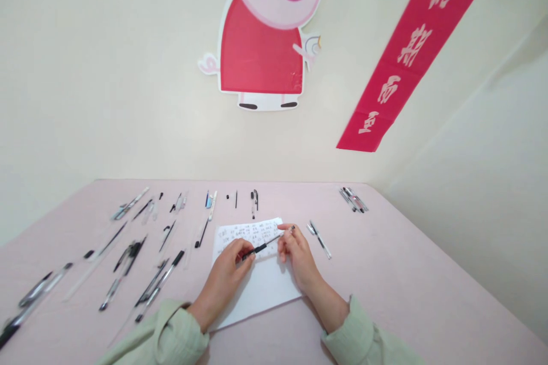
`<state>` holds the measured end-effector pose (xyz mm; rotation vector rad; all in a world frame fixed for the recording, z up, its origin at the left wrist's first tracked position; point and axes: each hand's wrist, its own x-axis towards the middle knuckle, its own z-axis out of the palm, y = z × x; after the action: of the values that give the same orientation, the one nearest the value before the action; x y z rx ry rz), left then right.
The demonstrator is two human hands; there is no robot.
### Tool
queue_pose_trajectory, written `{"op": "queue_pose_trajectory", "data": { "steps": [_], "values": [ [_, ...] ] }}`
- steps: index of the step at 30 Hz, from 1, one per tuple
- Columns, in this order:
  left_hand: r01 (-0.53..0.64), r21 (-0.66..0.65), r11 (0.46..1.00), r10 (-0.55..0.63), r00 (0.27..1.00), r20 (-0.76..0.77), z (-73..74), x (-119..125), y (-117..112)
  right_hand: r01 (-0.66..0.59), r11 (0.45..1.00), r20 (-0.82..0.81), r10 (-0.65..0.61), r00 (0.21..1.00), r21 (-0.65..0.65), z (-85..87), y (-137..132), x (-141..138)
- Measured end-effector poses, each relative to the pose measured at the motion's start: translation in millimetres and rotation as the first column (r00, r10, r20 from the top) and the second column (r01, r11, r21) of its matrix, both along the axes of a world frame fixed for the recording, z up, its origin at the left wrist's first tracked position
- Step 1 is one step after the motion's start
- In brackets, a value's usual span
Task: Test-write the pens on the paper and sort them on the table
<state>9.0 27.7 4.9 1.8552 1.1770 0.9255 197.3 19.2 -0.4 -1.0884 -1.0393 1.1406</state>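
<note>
A slim pen with a black grip section and a clear barrel slants up to the right between my hands. Around its lower, dark end are the closed fingers of my left hand. My right hand pinches the upper end between thumb and forefinger, its other fingers curled. Both hands are over a white sheet of paper, whose upper part carries handwritten lines. Just right of my right hand lies a clear pen with its cap beside it.
Pens, caps and refills, such as a black-capped pen, are spread across the left of the pink tabletop. A cluster of pens lies at the back right. Behind the table, a wall bears a cartoon pig cutout and a red banner.
</note>
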Motion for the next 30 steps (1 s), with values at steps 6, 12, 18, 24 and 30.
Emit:
{"op": "queue_pose_trajectory", "data": {
  "steps": [6, 12, 18, 24, 30],
  "values": [
    [0.000, -0.066, 0.998, 0.004, 0.998, 0.068, -0.9, -1.1, -1.4, 0.084, 0.996, 0.131, -0.089, 0.987, 0.043, -1.3, 1.1, -1.1],
    [0.003, -0.067, 0.998, 0.006, 0.991, 0.132, 1.2, -1.1, 0.1, 0.089, 0.996, 0.108, -0.091, 0.990, 0.027, -7.9, 1.8, -2.4],
    [-0.031, -0.084, 0.996, 0.042, 0.990, 0.132, 5.1, -0.7, -1.0, 0.099, 0.995, 0.106, -0.100, 0.989, 0.009, -3.9, 1.1, -2.3],
    [-0.120, -0.143, 0.982, 0.144, 0.975, 0.169, 10.5, -3.1, 3.4, -0.035, 0.999, 0.300, 0.033, 0.953, 0.004, 0.6, -2.7, -1.7],
    [-0.167, -0.172, 0.971, 0.195, 0.967, 0.162, 7.4, -5.2, 6.4, -0.212, 0.977, 0.523, 0.163, 0.837, 0.036, 5.6, -9.6, -1.2]
  ]
}}
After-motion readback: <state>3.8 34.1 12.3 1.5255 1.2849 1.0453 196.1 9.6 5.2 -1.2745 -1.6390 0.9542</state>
